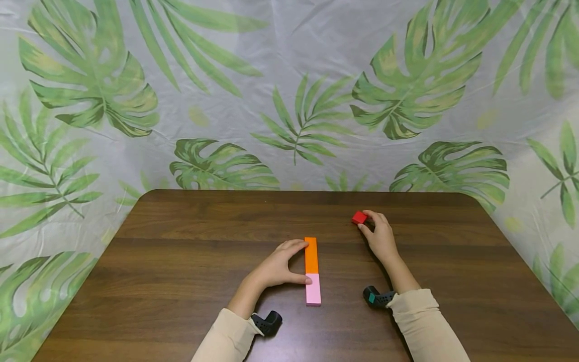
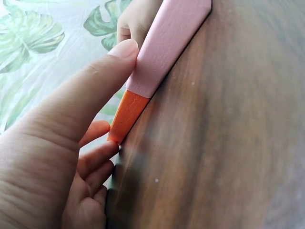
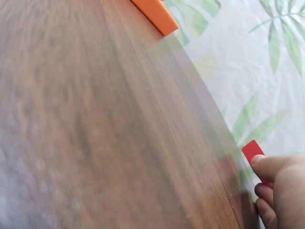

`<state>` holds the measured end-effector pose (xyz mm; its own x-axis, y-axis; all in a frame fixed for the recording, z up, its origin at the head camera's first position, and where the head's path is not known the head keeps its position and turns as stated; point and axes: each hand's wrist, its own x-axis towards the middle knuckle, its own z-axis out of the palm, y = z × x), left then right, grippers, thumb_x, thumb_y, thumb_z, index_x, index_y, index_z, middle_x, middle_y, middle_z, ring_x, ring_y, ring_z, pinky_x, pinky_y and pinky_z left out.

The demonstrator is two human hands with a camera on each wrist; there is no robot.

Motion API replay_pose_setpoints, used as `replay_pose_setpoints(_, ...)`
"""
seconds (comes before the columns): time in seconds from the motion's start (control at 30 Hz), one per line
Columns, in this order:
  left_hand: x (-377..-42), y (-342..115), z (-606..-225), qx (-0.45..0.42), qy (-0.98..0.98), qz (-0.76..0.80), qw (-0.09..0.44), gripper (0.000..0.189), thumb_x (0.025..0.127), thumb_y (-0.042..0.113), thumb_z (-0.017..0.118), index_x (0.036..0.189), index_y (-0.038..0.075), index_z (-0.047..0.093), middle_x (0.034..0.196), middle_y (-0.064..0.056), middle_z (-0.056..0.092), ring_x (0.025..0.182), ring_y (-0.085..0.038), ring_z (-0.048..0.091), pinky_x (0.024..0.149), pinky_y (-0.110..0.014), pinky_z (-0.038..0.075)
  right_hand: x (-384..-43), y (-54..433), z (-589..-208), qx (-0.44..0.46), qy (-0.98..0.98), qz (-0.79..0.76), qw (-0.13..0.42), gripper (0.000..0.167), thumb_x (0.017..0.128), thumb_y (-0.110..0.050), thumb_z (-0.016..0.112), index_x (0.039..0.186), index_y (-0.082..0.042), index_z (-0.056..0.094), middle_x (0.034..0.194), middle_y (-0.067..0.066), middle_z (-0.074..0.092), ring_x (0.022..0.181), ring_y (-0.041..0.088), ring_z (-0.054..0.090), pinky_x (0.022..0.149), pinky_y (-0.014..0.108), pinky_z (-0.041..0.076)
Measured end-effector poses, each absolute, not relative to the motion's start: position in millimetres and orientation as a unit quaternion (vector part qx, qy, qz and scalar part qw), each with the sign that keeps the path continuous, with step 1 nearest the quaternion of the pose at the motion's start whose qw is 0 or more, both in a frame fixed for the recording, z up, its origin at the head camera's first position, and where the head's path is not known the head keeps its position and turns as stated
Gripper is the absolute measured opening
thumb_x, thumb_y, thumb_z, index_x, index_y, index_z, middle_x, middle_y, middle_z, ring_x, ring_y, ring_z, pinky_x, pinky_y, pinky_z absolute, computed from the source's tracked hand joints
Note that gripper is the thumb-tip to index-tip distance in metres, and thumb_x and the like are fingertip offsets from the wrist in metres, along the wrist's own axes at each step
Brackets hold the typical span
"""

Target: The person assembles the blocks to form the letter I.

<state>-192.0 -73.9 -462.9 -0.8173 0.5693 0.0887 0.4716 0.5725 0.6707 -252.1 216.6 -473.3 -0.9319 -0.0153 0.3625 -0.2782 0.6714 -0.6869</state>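
Note:
An orange block (image 1: 311, 259) and a pink block (image 1: 313, 294) lie end to end in a straight line on the table, the pink one nearer me. My left hand (image 1: 277, 267) is spread beside them from the left: its thumb touches the pink block, and a fingertip touches the orange one near its far end. Farther back and to the right, my right hand (image 1: 382, 238) pinches a small red block (image 1: 359, 217) between thumb and fingers. The red block also shows in the right wrist view, partly covered by the thumb.
The brown wooden table (image 1: 172, 281) has rounded far corners. Behind it hangs a pale cloth (image 1: 312, 30) printed with green leaves. A black wrist device (image 1: 270, 324) sits at the left wrist, another (image 1: 377, 297) at the right.

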Motion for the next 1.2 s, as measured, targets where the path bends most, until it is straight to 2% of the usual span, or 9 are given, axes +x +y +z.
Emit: replay_pose_setpoints(1.2,-192.4,-73.6,-463.2,0.296,0.885,0.354,0.065,0.086,0.065,0.045,0.077,0.135,0.012,0.041,0.138,-0.005,0.036,0.128,-0.023,0.026,0.102,-0.041,0.025,-252.7,194.7,-467.9,0.107,-0.889,0.422,0.14,0.04,0.085,-0.004,0.06,0.123,0.003,0.048,0.117,0.022,0.045,0.106,0.037,0.049,0.088,0.046,0.04)
